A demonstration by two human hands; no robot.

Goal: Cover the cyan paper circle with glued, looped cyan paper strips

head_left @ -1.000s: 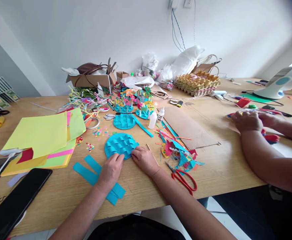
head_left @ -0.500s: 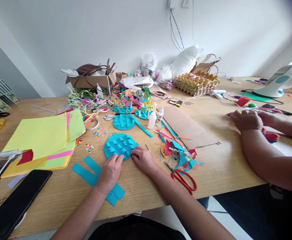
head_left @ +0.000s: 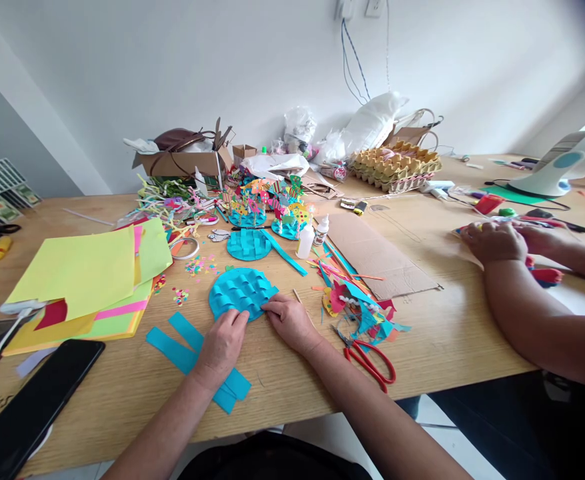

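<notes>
A round turquoise disc of woven paper strips (head_left: 239, 290) lies flat on the table in front of me. At its near edge, my left hand (head_left: 225, 337) is closed with the fingertips on the paper. My right hand (head_left: 292, 320) pinches the disc's lower right edge, close to a strip end that sticks out. Two loose turquoise strips (head_left: 169, 343) lie crossed, partly under my left wrist. Red-handled scissors (head_left: 372, 365) rest to the right of my right forearm. Beyond the disc sits a smaller woven disc (head_left: 249, 245) with a strip (head_left: 287, 255) stretching from it.
Glue bottles (head_left: 305, 240) stand behind the disc, near a cardboard sheet (head_left: 379, 257). Paper scraps (head_left: 362, 310) lie to the right; yellow sheets (head_left: 77, 267) and a phone (head_left: 37, 407) to the left. At right, another person's hands (head_left: 497, 240) work over small items.
</notes>
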